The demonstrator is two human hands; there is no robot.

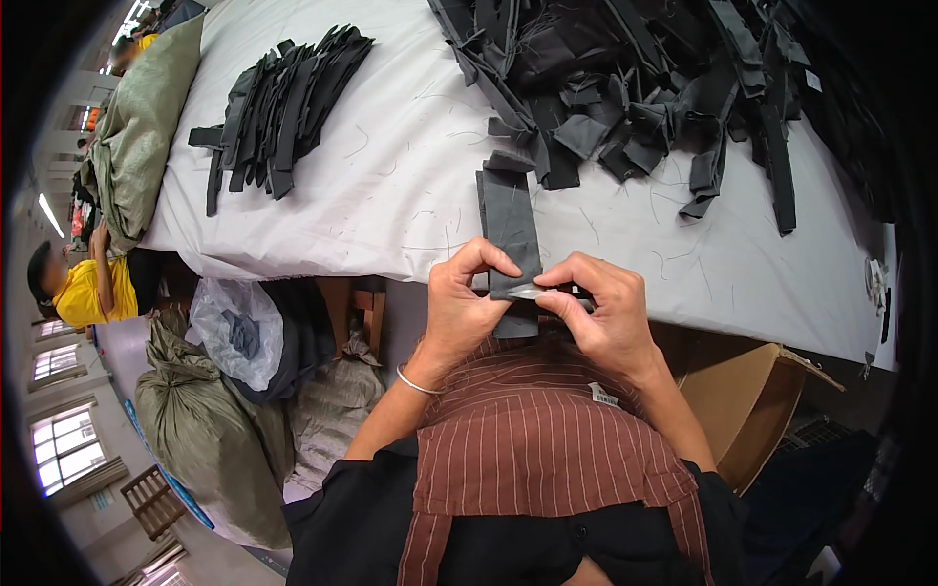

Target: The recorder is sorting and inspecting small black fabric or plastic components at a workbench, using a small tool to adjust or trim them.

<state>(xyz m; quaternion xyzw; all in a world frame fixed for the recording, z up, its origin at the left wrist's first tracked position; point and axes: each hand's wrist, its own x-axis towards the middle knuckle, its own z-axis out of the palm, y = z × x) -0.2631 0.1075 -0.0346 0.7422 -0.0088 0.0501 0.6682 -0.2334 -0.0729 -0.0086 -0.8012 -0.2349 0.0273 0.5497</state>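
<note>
A dark grey fabric strip (512,230) lies over the near edge of the table, its lower end hanging past the edge in front of me. My left hand (461,298) is closed on the strip's left side, thumb on top. From the right, my right hand (608,311) pinches a small pale pointed piece (526,292) against the cloth; its kind is too small to tell. Both hands meet close together at the table edge. A second layer of dark cloth shows under the strip's left side.
A neat stack of dark strips (293,107) lies at the table's far left. Loose dark pieces (625,98) are heaped far right, with thread scraps on the white cloth (391,215). Below stand sacks (200,420) and a cardboard box (752,400). A person in yellow (93,288) is at left.
</note>
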